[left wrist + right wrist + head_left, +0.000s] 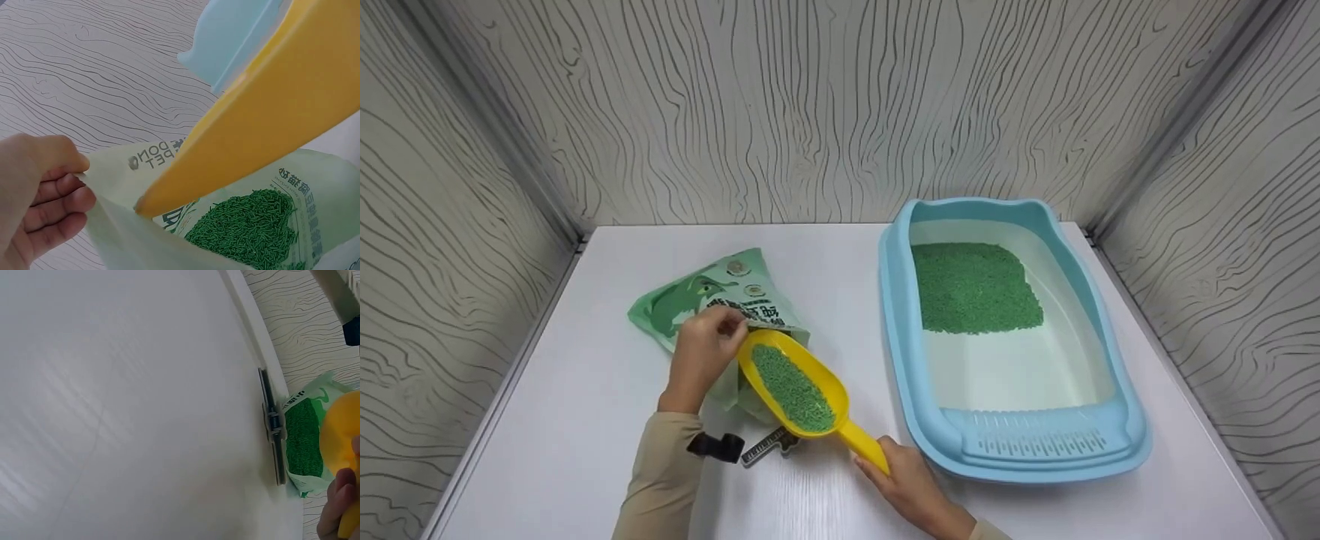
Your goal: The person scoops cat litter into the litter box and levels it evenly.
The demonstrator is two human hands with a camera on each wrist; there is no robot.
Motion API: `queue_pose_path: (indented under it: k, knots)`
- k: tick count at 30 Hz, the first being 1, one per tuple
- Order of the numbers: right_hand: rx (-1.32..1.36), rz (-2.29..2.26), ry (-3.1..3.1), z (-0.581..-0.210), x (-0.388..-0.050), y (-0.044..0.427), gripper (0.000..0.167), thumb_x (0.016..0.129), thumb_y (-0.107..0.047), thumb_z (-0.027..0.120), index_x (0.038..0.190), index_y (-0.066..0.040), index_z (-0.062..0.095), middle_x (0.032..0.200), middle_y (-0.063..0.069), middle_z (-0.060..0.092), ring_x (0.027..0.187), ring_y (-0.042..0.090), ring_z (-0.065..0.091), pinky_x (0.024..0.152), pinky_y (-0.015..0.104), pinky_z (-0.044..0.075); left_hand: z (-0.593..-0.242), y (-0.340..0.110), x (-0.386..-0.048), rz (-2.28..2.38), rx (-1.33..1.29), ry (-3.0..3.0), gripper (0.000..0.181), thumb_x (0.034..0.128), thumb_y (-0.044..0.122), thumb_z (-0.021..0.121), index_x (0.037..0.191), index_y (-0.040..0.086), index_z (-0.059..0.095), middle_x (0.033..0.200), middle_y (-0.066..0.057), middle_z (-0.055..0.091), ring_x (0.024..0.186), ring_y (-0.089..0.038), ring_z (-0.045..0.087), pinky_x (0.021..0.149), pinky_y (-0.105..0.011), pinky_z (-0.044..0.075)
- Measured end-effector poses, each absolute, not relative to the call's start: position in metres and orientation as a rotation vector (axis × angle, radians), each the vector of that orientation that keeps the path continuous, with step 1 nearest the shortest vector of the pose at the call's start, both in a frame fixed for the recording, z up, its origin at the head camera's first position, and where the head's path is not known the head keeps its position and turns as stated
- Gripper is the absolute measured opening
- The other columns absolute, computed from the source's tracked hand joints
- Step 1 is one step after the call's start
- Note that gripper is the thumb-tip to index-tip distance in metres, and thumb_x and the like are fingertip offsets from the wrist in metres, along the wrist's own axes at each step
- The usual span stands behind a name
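Note:
My left hand [706,349] pinches the edge of the open mouth of a green litter bag [675,300] between thumb and forefinger. Its other fingers [62,216] are loosely curled beside the plastic. My right hand [911,484] grips the handle of a yellow scoop [840,397], which carries a heap of green litter pellets [795,390]. The scoop's tip is over the bag's mouth, close to my left hand. More green pellets [247,230] lie inside the bag in the left wrist view. Only part of my right hand [337,506] shows in the right wrist view.
A light blue litter box [896,352] stands on the right of the white table [840,292], green pellets [975,289] spread over its far part. A slim grey ridged bar [765,448] lies beside the bag. Wood-patterned panels [810,112] enclose the back and sides.

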State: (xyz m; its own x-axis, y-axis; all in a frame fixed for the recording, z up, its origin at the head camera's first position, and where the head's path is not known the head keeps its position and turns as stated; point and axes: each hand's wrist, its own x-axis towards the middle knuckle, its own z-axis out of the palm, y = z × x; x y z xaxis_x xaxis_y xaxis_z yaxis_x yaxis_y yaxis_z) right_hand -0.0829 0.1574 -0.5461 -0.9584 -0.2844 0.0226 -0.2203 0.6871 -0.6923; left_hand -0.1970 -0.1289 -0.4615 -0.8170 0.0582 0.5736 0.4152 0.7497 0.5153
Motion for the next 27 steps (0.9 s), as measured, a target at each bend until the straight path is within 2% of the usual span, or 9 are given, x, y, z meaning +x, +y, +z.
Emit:
queue_pose_path:
  k: [11,23,27]
  knots:
    - [-0.367,-1.095,2.769,-0.524,-0.078,0.157,0.027,0.093,-0.034,0.060,0.089,-0.007,0.059,0.065,-0.007,0.048,0.058,-0.002,0.038,0.053,0.014,0.033,-0.464,-0.131,-0.199,-0.901,-0.386,-2.379,0.005,0.0810,0.002,0.069,0.078,-0.002,0.068,0.074,-0.011,0.070,0.064,-0.018,0.065,0.059,-0.028,0.057]
    - [-0.295,-1.098,2.705,-0.504,-0.077,0.168,0.036,0.091,-0.044,0.060,0.090,-0.008,0.059,0.065,-0.007,0.045,0.058,0.001,0.040,0.051,0.015,0.033,-0.464,-0.131,-0.197,-0.907,-0.378,-2.396,0.007,0.0833,0.004,0.068,0.080,-0.001,0.068,0.076,-0.011,0.070,0.066,-0.019,0.066,0.060,-0.030,0.057]
    - [-0.290,-1.087,2.715,-0.497,-0.079,0.173,0.035,0.090,-0.042,0.062,0.091,-0.007,0.060,0.064,-0.007,0.043,0.057,0.002,0.040,0.051,0.015,0.033,-0.464,-0.132,-0.198,-0.894,-0.372,-2.398,0.006,0.0834,0.005,0.068,0.080,-0.001,0.068,0.076,-0.011,0.070,0.066,-0.019,0.066,0.061,-0.031,0.057]
